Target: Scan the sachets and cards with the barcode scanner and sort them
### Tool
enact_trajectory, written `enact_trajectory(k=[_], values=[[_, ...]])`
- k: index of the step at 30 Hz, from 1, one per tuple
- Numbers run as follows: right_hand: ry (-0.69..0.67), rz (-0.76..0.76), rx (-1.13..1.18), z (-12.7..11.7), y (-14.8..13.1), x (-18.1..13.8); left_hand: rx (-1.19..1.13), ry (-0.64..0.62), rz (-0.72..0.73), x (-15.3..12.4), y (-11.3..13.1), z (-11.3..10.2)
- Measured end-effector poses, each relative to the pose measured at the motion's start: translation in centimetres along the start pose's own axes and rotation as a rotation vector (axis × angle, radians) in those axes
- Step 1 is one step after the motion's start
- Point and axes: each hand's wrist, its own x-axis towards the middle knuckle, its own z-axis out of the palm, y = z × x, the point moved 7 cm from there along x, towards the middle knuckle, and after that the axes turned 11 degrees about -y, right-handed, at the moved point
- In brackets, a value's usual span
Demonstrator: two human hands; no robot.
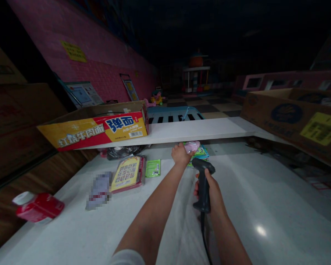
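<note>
My left hand (180,154) reaches far forward over the white counter (251,206) and is closed on a small pink packet (192,147), just under the edge of the raised white shelf (198,129). Green and blue flat packets (201,152) lie beneath that hand. My right hand (213,191) grips a black handheld barcode scanner (203,182) upright by its handle; the scanner's head points toward the pink packet and its cord runs down toward me.
On the counter to the left lie a yellow-and-pink card pack (128,173), a small green packet (153,168), a blurred paper (99,189) and a red-and-white bottle (37,207). A red-yellow noodle carton (99,129) sits on the shelf; a brown cardboard box (295,117) stands right.
</note>
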Motion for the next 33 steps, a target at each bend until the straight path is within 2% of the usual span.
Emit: enact_trajectory(k=[3, 5, 9, 12, 15, 19, 22, 27, 33], values=[[-0.024, 0.016, 0.021, 0.4, -0.1, -0.1, -0.040, 0.016, -0.007, 0.1, -0.4, -0.3], [-0.040, 0.013, 0.035, 0.7, -0.3, -0.3, -0.161, -0.011, -0.001, 0.4, -1.1, -0.1], [-0.072, 0.016, 0.021, 1.3, -0.3, -0.7, -0.696, -0.161, 0.014, 0.1, -3.4, 1.5], [-0.111, 0.008, -0.031, 1.9, -0.2, -1.0, -0.980, -0.192, 0.034, -1.9, -5.9, 2.0], [-0.170, -0.011, -0.087, 2.6, 0.1, -1.3, -1.233, -0.101, 0.074, -5.0, -9.9, 1.6], [-0.266, 0.035, -0.187, 3.6, 1.0, -1.8, -1.071, 0.143, 0.099, -9.2, -15.8, 0.8], [-0.324, 0.079, -0.295, 4.2, 1.8, -2.3, -0.973, 0.268, 0.056, -11.0, -18.6, 1.3], [-0.401, 0.100, -0.468, 4.8, 2.7, -3.0, -0.926, 0.332, 0.019, -11.4, -19.5, 2.0], [-0.371, 0.125, -0.526, 4.2, 2.8, -3.1, -0.838, 0.356, -0.064, -11.8, -19.8, 1.5]])
